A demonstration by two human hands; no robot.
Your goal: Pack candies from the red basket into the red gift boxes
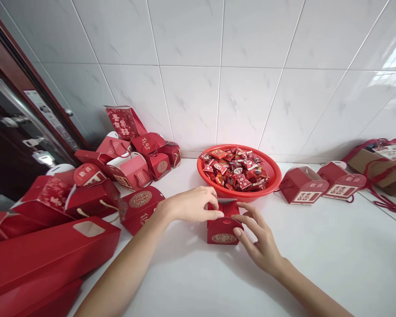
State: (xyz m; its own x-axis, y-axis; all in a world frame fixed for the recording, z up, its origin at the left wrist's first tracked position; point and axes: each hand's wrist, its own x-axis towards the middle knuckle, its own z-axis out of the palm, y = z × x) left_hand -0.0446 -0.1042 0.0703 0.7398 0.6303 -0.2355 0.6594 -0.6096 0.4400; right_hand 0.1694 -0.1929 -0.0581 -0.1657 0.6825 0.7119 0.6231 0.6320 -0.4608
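A small red gift box (223,233) with a gold round emblem on its front stands upright on the white tabletop, its top flaps partly raised. My left hand (194,204) grips the box's upper left side, thumb near the top edge and the other fingers curled behind. My right hand (258,233) holds the right side, thumb and fingers on the rounded front flap and the edge. Just behind the box is a red plastic basket (273,187) heaped with red-wrapped candies (237,169). The inside of the box is hidden from me.
Many red gift boxes (130,169) crowd the left side, with a long red box (53,255) nearest. Two red boxes (305,185) stand right of the basket. A cardboard box (389,169) with dark red ribbon (379,185) lies far right. A tiled wall (191,101) closes the back.
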